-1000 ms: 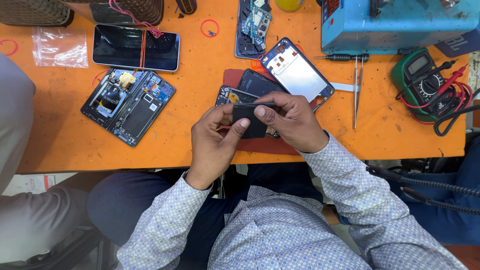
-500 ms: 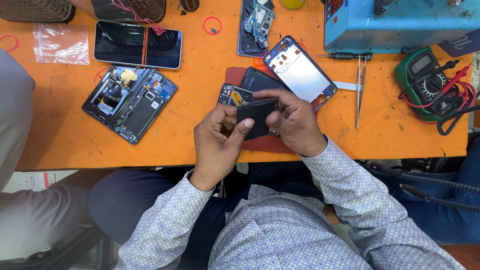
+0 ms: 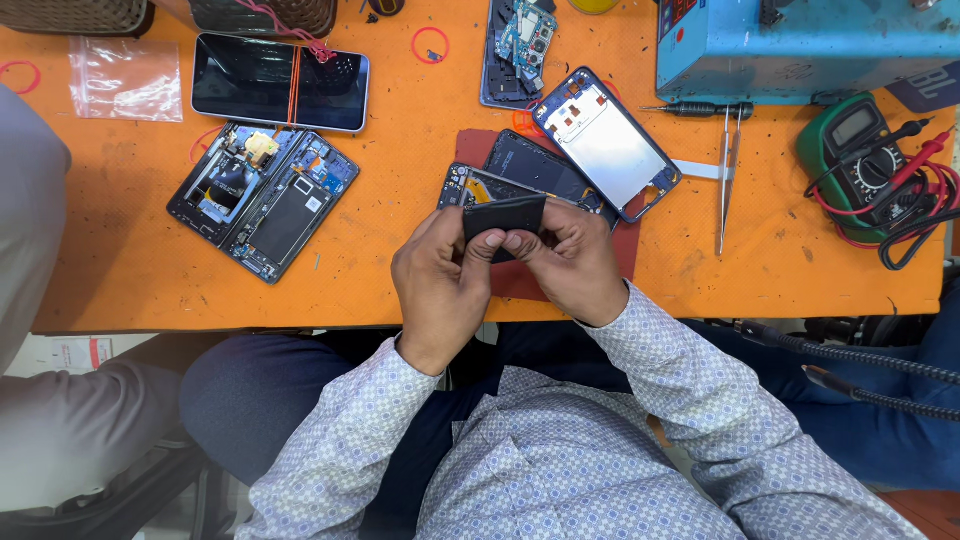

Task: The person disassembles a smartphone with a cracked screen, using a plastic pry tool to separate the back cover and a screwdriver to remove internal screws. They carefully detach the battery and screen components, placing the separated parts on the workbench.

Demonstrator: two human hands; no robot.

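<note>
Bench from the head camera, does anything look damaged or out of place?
Nothing spilled. The black part in both hands, left and right, looks slightly bowed. The opened phone and bare frame lie askew on the orange table.

Green multimeter (image 3: 862, 160), tweezers (image 3: 726, 180), blue machine (image 3: 790, 45), plastic bag (image 3: 125, 78).

Surface (image 3: 400, 260) orange; mat (image 3: 625, 255) dark red; flat part (image 3: 503, 215) black; machine housing (image 3: 800, 45) blue; multimeter (image 3: 860, 160) green; shirt sleeves (image 3: 690, 370) pale blue, dotted lattice pattern.
</note>
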